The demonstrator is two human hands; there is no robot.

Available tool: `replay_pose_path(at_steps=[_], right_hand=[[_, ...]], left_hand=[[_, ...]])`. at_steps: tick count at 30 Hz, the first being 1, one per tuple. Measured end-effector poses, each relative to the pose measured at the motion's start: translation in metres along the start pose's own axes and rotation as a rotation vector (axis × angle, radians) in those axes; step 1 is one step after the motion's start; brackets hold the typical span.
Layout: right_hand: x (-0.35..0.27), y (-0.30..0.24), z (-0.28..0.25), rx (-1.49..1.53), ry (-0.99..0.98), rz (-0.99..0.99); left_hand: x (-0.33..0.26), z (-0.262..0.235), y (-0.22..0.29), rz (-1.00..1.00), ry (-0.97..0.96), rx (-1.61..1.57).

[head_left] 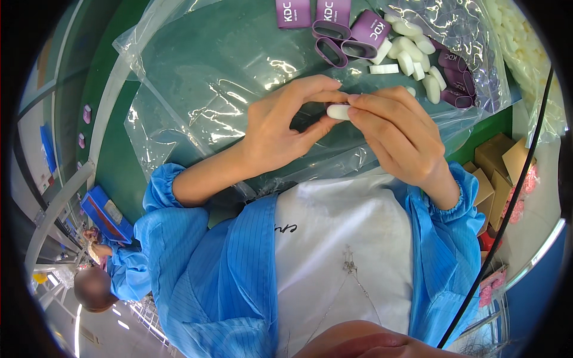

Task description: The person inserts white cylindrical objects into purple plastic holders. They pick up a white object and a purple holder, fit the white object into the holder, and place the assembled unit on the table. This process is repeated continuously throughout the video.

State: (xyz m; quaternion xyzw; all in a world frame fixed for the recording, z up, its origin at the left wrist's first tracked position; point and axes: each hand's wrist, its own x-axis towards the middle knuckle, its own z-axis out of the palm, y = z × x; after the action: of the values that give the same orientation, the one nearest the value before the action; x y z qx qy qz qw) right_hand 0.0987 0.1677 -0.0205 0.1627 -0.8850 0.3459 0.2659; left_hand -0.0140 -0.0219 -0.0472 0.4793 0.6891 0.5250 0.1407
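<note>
In front of my chest both hands meet at a small white oval plastic piece [338, 112]. My right hand [401, 128] pinches its right end between closed fingertips. My left hand [277, 122] curves round from the other side, with its thumb against the piece and its forefinger reaching my right fingertips. Whatever lies behind the fingertips is hidden. Beyond my hands is a group of purple oval sleeves [366, 31], some showing their hollow ends. Loose white oval pieces [407, 49] are heaped to the right of them.
Clear plastic sheeting [209, 77] covers much of the green work surface. A bag of white pieces [528, 53] is at the far right, above cardboard boxes [495, 173]. A black cable [525, 173] crosses the right side. Another person [128, 268] in blue works at left, near a blue bin [107, 215].
</note>
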Motion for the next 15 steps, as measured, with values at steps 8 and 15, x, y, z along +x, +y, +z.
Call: replay_pose_path(at_steps=[8,15], right_hand=[[-0.0055,0.0061,0.0024,-0.134,-0.031,-0.157],[-0.0062,0.0063,0.0099,-0.137,0.035,-0.171]], left_hand=[[0.0028,0.0006,0.0033,0.038,-0.005,0.054],[0.0051,0.0006,0.0055,0.046,-0.004,0.070]])
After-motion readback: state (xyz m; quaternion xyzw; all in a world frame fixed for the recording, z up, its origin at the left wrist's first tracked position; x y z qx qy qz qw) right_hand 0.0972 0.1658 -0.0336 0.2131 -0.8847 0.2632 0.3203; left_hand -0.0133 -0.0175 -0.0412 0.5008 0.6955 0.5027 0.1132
